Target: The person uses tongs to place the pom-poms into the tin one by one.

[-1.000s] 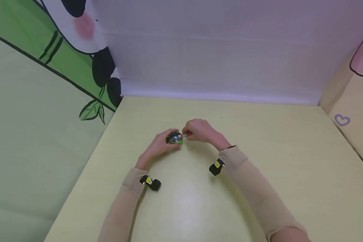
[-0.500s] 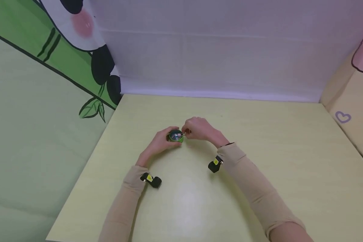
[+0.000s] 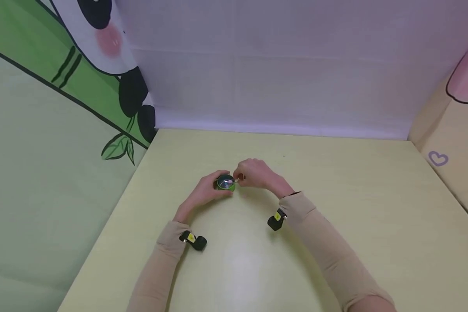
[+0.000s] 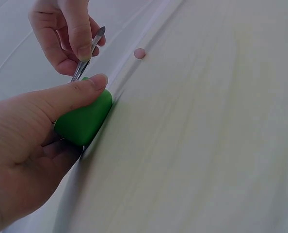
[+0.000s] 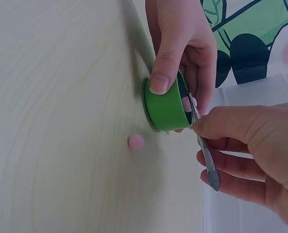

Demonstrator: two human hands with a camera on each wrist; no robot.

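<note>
In the head view, my left hand (image 3: 208, 188) holds a small round green tin (image 3: 232, 187) near the table's middle, thumb on the near side and fingers round the far side. Its dark, shiny inside faces up. My right hand (image 3: 257, 174) pinches silver tweezers (image 5: 211, 170) by the shaft, their working end dipping in over the rim. A pink ball (image 5: 186, 104) shows inside the tin in the right wrist view, partly hidden by the wall, with a paler piece beside the tweezers. Another pink ball (image 4: 140, 53) lies on the table close by the tin.
The pale wooden table (image 3: 335, 195) spreads round both hands. A white sheet (image 3: 277, 86) hangs behind its far edge, and printed cloth (image 3: 62, 173) lines the left side. Each wrist carries a small black camera (image 3: 274, 221).
The tweezers' end with the pink piece has shifted slightly further in toward the tin's middle. Both hands keep their holds; the whole head view has tilted a little.
</note>
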